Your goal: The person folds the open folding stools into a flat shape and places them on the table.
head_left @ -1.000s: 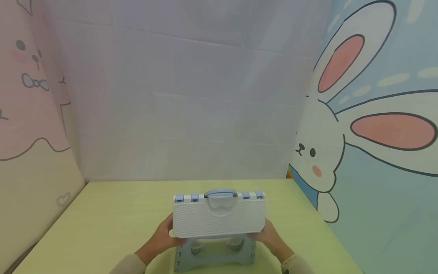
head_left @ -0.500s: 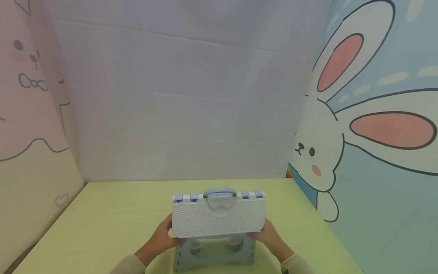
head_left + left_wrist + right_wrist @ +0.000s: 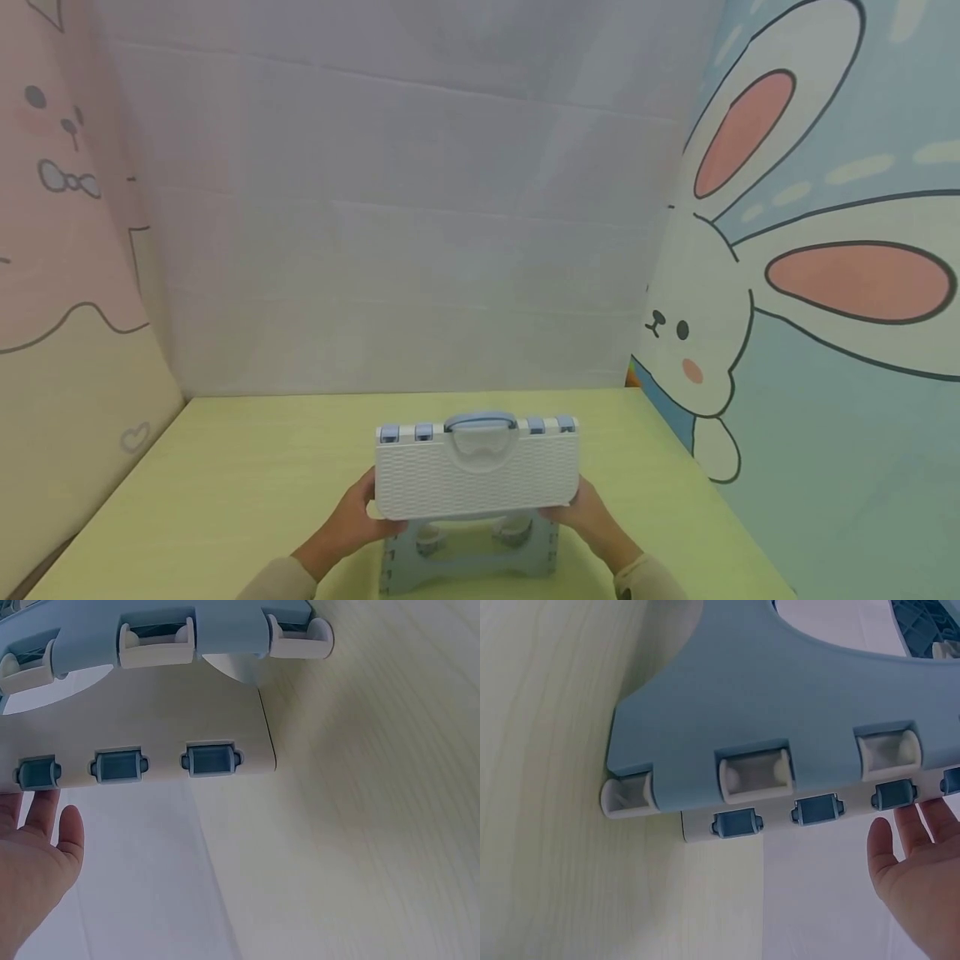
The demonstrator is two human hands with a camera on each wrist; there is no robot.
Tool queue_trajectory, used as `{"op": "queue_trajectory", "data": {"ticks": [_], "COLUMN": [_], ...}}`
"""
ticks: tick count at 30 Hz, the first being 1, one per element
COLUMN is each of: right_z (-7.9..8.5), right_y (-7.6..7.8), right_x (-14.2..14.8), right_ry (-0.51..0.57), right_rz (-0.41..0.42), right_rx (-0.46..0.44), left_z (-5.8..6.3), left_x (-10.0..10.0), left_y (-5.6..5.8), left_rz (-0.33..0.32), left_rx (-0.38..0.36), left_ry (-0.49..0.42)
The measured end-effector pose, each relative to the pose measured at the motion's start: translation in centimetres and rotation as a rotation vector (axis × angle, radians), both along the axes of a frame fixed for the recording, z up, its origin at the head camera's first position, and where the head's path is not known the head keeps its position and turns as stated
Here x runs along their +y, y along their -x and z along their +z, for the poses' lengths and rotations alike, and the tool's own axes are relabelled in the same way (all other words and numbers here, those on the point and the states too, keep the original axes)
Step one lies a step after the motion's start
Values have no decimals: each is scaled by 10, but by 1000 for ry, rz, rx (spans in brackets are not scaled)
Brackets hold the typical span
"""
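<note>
A folding step stool stands at the near middle of the table, its woven-textured white top [image 3: 480, 479] and carry handle [image 3: 480, 419] facing me. Below the top shows a pale blue leg panel [image 3: 465, 568] with round cut-outs. My left hand [image 3: 351, 521] holds the left end of the top, and my right hand [image 3: 588, 512] the right end. Some fingers are hidden behind the top. In the left wrist view, fingers [image 3: 45, 817] touch the white panel's hinged edge. The right wrist view shows the blue leg panel [image 3: 780, 712] and fingertips [image 3: 911, 825] at the white panel's edge.
The stool is on a pale yellow-green table [image 3: 262, 467]. A white sheet [image 3: 405, 208] hangs behind it. Cartoon-printed walls stand on both sides, one with a pink figure [image 3: 60, 250] and one with a white rabbit [image 3: 705, 333].
</note>
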State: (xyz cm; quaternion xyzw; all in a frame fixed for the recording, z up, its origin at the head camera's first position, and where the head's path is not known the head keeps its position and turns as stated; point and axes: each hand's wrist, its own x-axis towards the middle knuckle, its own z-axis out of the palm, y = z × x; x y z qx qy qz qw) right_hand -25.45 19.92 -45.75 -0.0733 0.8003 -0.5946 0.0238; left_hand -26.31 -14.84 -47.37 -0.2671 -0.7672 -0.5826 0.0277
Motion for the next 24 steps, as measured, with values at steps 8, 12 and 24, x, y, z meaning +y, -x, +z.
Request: {"op": "queue_trajectory", "data": {"ticks": [8, 12, 24], "right_z": [3, 2, 5], "right_y": [-2, -1, 0], "right_x": [1, 0, 1], "right_ry": [47, 39, 51], "right_rz": [44, 44, 26], "right_rx": [39, 49, 33], "left_z": [2, 3, 5], "left_x": [-2, -2, 0], "left_y": [1, 0, 0], "left_rz": [-13, -14, -5], "left_rx": [14, 5, -30], "left_ry": [6, 2, -9]}}
